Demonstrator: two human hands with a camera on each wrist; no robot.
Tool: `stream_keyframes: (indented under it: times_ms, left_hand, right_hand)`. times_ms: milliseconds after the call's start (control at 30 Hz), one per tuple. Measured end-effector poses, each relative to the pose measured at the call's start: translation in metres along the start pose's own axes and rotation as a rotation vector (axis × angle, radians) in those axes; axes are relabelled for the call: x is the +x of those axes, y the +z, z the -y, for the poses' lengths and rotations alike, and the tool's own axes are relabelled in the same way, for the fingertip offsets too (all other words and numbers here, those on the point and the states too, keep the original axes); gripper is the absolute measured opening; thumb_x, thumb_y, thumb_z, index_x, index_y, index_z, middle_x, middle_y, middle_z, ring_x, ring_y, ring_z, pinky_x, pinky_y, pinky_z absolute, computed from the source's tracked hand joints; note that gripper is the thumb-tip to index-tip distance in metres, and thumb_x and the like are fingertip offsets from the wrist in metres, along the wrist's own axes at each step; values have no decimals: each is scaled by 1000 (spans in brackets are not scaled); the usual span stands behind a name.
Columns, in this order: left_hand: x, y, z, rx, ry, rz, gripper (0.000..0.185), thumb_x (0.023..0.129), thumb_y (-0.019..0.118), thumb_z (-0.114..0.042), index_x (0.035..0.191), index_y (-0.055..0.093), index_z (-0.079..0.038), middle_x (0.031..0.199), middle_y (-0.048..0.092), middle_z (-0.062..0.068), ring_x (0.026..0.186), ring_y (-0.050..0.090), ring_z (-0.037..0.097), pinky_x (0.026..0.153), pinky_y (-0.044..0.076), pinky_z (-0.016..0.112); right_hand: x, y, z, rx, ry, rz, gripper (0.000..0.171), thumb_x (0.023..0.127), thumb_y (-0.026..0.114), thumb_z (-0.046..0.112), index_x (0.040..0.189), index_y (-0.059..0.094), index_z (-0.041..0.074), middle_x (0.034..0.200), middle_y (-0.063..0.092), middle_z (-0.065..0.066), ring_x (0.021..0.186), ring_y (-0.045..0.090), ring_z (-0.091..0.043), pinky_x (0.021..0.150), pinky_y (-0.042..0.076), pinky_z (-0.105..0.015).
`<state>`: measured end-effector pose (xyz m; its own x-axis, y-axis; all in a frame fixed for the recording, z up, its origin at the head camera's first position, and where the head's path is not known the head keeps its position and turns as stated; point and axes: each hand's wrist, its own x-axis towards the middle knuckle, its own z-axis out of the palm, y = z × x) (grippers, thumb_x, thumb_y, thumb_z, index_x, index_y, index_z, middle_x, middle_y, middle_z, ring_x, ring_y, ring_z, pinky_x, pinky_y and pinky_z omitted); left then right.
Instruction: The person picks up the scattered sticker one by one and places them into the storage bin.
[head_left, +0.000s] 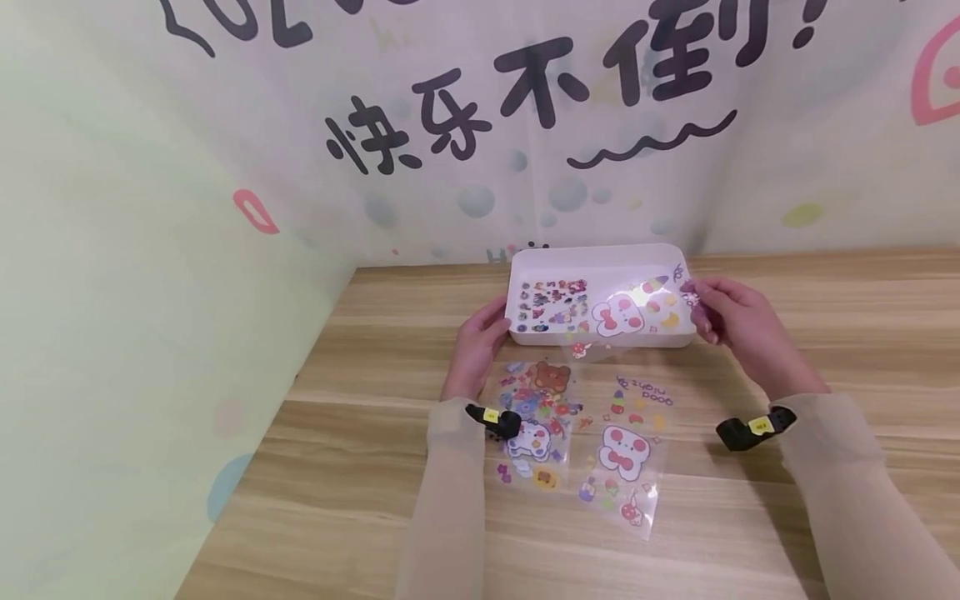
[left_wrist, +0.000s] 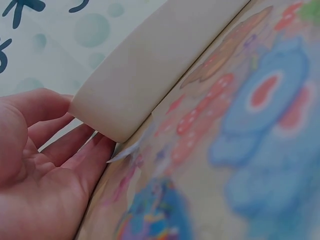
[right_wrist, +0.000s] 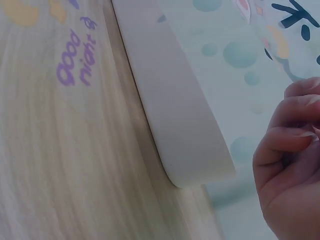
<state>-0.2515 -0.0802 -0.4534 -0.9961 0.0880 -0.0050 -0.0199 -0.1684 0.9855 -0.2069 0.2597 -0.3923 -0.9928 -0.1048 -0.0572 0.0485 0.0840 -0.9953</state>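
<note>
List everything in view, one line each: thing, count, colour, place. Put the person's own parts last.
white tray: one, white, on the table near the back wall.
small sticker sheet: one, clear with small multicoloured stickers, lying in the tray's left half.
held sticker sheet: one, clear with a white-and-red bow figure, over the tray's right half, pinched at its right edge.
bear sticker sheet: one, clear with a brown bear and colourful stickers, on the table in front of the tray, left.
good night sticker sheet: one, clear with purple lettering, on the table beside it, right.
wooden table: one, light wood.
printed backdrop: one, pale with black characters.
left hand: one, touching the tray's left end.
right hand: one, pinching the held sticker sheet.
</note>
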Motion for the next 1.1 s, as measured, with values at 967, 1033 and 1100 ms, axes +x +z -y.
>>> stream_keyframes:
  times_ms: [967,1033,1100]
  left_hand:
    - [-2,1,-2,37,-2,-22,39,89,51,-8,127,50,-16,132,46,1,119,44,13,94,39,22]
    - [-2,1,-2,31,0,-19,40,88,52,-8,127,49,-15,132,45,2,119,43,14,95,39,22]
    - [-3,1,-2,31,1,-18,40,88,52,-9,128,49,-14,132,45,2,119,43,15,95,39,23]
  right_hand:
    - [10,14,1,318,37,-91,44,86,54,34,117,48,3,73,51,-2,60,46,-12,48,42,-19]
    - [12,17,1,300,38,-87,44,86,53,35,116,49,4,73,52,-2,60,47,-12,49,43,-19]
    - [13,20,1,272,41,-81,45,86,53,37,118,48,5,75,53,-2,61,48,-13,51,44,-19]
